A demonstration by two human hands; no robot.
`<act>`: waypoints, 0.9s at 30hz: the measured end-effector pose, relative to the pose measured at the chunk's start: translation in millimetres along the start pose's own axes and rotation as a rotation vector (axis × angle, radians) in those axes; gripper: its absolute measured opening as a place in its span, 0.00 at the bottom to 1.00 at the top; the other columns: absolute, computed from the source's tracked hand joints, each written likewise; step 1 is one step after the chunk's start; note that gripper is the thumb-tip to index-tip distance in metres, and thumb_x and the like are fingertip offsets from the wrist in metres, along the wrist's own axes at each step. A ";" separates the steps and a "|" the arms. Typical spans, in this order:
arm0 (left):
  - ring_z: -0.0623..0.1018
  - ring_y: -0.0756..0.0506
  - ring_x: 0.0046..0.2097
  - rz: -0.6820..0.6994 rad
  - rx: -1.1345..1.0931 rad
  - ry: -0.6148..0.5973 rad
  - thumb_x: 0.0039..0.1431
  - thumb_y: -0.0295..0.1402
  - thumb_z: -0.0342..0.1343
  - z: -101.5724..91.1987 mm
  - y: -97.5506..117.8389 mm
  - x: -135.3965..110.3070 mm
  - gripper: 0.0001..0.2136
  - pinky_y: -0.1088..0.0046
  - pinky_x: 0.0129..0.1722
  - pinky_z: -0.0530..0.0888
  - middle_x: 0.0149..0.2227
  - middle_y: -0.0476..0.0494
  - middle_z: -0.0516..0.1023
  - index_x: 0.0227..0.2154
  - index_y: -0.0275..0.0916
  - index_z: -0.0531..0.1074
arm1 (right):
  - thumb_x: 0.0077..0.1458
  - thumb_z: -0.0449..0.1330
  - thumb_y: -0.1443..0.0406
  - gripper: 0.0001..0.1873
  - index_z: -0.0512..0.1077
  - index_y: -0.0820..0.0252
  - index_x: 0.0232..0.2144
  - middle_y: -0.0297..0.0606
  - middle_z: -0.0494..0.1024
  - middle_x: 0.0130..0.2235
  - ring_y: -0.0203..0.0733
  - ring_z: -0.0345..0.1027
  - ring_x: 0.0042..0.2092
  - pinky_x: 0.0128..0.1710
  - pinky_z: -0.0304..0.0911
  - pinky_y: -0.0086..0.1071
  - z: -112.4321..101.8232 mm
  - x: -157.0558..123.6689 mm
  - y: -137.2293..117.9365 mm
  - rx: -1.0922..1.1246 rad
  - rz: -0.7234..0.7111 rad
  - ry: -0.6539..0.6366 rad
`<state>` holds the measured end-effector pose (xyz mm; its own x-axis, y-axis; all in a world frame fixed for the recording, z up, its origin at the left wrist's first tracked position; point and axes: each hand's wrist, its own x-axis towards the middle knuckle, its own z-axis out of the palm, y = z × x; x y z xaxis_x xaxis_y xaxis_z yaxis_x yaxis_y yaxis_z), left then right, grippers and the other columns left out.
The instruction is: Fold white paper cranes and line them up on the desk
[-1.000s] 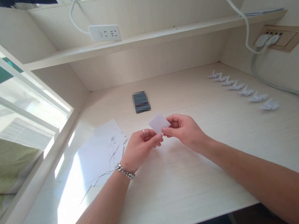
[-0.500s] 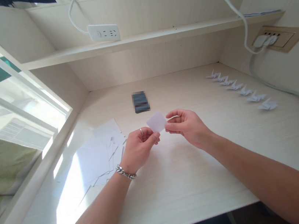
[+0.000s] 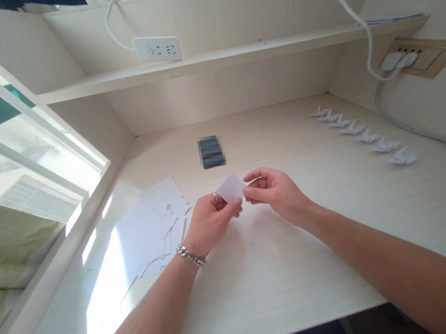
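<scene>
A small white square of paper (image 3: 231, 187) is held up above the desk between both hands, one corner pointing away from me. My left hand (image 3: 215, 216), with a ring and a chain bracelet, pinches its near left side between thumb and fingers. At the paper's right corner, my right hand (image 3: 274, 192) grips with thumb and fingertips. To the left lies a spread of white paper sheets (image 3: 143, 233). Several folded paper cranes (image 3: 385, 145) stand in a slanting row on the right side of the desk.
A dark, pixelated rectangular object (image 3: 211, 152) lies behind the hands. The white desk (image 3: 282, 291) has a shelf (image 3: 224, 59) above its back, carrying a power strip (image 3: 157, 49). White plugs sit in a wall socket (image 3: 425, 56) at right; a window (image 3: 16, 146) is at left.
The paper and both hands have shifted slightly down and the paper looks a bit more tilted. Both hands keep hold of it. The camera view has moved a little.
</scene>
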<state>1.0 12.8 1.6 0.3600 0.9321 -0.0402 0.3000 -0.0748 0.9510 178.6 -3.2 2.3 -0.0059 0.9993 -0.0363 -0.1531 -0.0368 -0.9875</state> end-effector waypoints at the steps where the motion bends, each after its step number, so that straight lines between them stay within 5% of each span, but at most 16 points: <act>1: 0.77 0.46 0.31 -0.002 -0.004 -0.014 0.55 0.42 0.60 -0.1 0.7 -0.2 0.13 0.69 0.34 0.72 0.28 0.43 0.79 0.27 0.36 0.76 | 0.43 0.69 0.62 0.17 0.71 0.61 0.35 0.34 0.77 0.27 0.38 0.72 0.32 0.37 0.66 0.37 -0.1 -0.1 -0.4 -0.006 0.002 -0.007; 10: 0.75 0.48 0.30 -0.035 -0.110 -0.018 0.52 0.39 0.62 -5.7 6.0 0.2 0.10 0.71 0.34 0.71 0.25 0.45 0.77 0.27 0.36 0.74 | 0.39 0.71 0.62 0.20 0.68 0.59 0.34 0.33 0.76 0.25 0.38 0.70 0.29 0.36 0.64 0.37 -13.9 7.1 -6.2 -0.007 -0.043 0.102; 15: 0.75 0.48 0.31 -0.033 -0.171 0.018 0.50 0.41 0.65 -7.6 5.1 1.6 0.14 0.71 0.34 0.71 0.28 0.44 0.78 0.35 0.36 0.76 | 0.41 0.70 0.62 0.19 0.68 0.59 0.35 0.32 0.76 0.25 0.39 0.70 0.30 0.35 0.64 0.37 -13.3 6.4 -4.0 -0.098 -0.018 0.006; 27: 0.76 0.48 0.29 -0.054 -0.180 0.058 0.50 0.43 0.65 -5.4 6.1 -0.3 0.15 0.70 0.33 0.72 0.26 0.42 0.79 0.25 0.35 0.73 | 0.43 0.70 0.61 0.22 0.69 0.60 0.39 0.34 0.78 0.26 0.40 0.72 0.30 0.35 0.66 0.37 -3.2 4.1 10.2 -0.080 0.008 -0.066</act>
<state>-2.0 14.0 9.1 0.2946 0.9523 -0.0802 0.1529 0.0359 0.9876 180.2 0.5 -8.5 -0.0728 0.9967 -0.0371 -0.0733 -0.0425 -0.9964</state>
